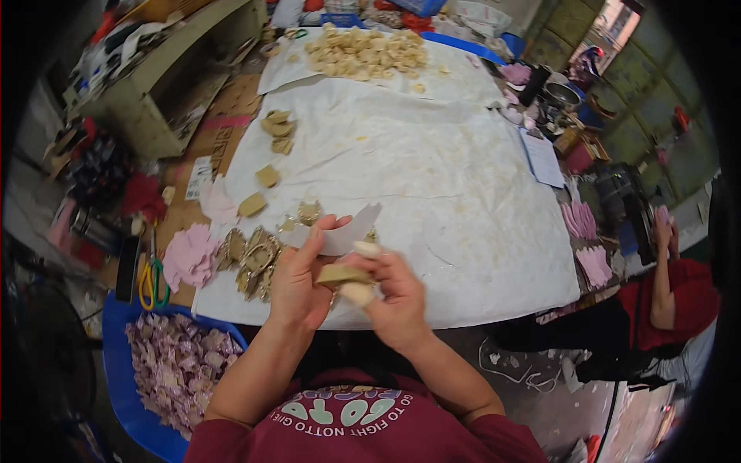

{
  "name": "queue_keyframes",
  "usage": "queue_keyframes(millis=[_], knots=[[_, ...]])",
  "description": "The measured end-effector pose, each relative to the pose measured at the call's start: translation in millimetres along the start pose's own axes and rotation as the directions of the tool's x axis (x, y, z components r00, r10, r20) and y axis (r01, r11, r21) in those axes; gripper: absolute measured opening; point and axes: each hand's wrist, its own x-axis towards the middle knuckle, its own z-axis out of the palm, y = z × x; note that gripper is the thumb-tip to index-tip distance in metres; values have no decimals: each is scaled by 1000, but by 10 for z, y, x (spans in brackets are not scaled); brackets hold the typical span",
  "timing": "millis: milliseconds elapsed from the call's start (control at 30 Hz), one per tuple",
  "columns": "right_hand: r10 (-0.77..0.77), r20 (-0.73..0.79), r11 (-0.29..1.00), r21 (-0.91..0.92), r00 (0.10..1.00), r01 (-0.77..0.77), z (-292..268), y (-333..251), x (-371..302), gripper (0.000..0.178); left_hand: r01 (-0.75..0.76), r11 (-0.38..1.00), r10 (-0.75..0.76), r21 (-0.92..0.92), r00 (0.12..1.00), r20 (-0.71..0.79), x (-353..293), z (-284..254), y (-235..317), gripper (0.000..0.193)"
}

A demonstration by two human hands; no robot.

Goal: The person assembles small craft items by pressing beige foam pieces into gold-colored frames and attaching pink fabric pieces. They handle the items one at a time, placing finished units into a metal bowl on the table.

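My left hand (299,282) is closed on a thin pale grey sheet piece (356,231), which sticks out to the right past the fingers. Pale finger covers sit on the thumb and a finger of my right hand (401,297). That hand pinches a small tan block (342,274), slightly blurred, right beside the left palm. Just left of my left wrist lies a heap of ornate gold-coloured pieces (257,262). Another gold-coloured piece (309,211) is beyond the left fingertips. Loose tan blocks (252,204) lie farther up the left side of the white-covered table (432,170).
Pink cut pieces (191,257), scissors (160,284) and a dark phone (128,268) lie at the left. A blue basin (117,363) holds shiny purplish pieces. Cream pieces (367,52) are piled at the far end. Another person (671,305) works at the right, near a clipboard (543,158).
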Motion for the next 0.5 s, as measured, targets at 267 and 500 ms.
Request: queue_keyframes(millis=[267, 500], knots=[[-523, 308, 578, -556, 794, 597, -128, -311, 129, 33, -87, 991, 81, 101, 995, 62, -250, 23, 66, 33], [-467, 340, 558, -603, 816, 571, -130, -351, 184, 31, -83, 990, 68, 115, 989, 130, -275, 47, 144, 37]])
